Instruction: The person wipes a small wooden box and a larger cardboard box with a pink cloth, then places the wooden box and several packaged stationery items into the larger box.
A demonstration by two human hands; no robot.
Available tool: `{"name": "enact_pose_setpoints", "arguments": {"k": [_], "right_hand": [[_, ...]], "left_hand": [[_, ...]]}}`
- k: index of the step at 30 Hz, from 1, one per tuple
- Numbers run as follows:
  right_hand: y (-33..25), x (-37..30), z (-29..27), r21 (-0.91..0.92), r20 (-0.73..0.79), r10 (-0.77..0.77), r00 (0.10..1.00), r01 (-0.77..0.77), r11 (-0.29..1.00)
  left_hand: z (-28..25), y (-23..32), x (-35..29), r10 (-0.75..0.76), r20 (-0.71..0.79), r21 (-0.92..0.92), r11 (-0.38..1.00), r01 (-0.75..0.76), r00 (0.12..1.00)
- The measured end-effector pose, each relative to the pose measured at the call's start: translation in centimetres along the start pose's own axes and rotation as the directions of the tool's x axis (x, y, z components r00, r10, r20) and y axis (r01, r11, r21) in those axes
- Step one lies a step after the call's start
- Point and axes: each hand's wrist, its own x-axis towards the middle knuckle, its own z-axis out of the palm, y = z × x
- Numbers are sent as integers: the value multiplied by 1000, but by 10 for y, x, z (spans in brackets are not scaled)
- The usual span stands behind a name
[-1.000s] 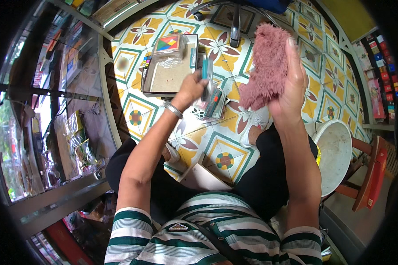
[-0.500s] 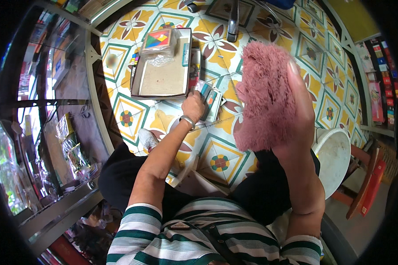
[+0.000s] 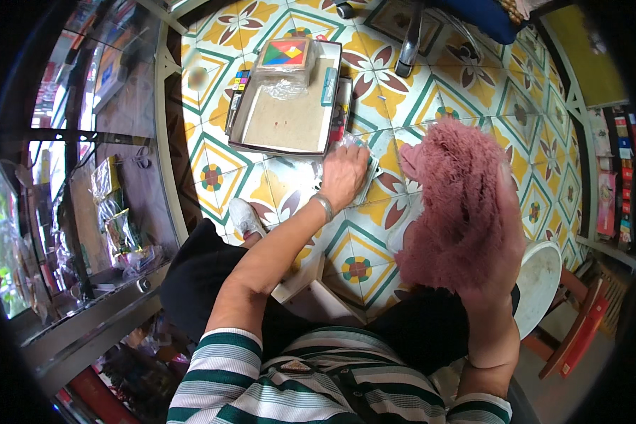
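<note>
My right hand (image 3: pixel 510 244) grips a pink fluffy cloth (image 3: pixel 454 205), its thumb along the cloth's right side; most of the fingers are hidden behind it. My left hand (image 3: pixel 345 173), with a silver bangle on the wrist, reaches down to the floor. Its fingers curl over a flat plastic-wrapped packet (image 3: pixel 364 185) in a small pile there. The hand covers much of that pile. Just beyond lies a shallow open box (image 3: pixel 283 124), holding a wrapped stack with a colourful geometric top (image 3: pixel 284 55) and a slim teal box (image 3: pixel 328 86).
A glass display cabinet (image 3: pixel 127 205) runs along the left. On the right stand a white bucket (image 3: pixel 540 283) and a wooden chair (image 3: pixel 576 325). A chair's metal leg (image 3: pixel 410 42) rests on the patterned tile floor at the back. Between my legs is a small open box (image 3: pixel 321 300).
The pink cloth has come lower, and its folds have shifted. My left hand has moved further over the packets, now covering more of them. The whole view has shifted slightly.
</note>
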Motion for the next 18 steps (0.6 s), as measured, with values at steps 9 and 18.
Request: {"name": "enact_pose_setpoints", "arguments": {"k": [9,18], "right_hand": [[1,6,20,58,-9,263,965,-262,963],[12,17,27,139,-28,402,915,-395,908]], "left_hand": [[15,-120,85,-774,67,-421,550,721,630],[46,-132,116,-766,267,-284,517,808,584]]}}
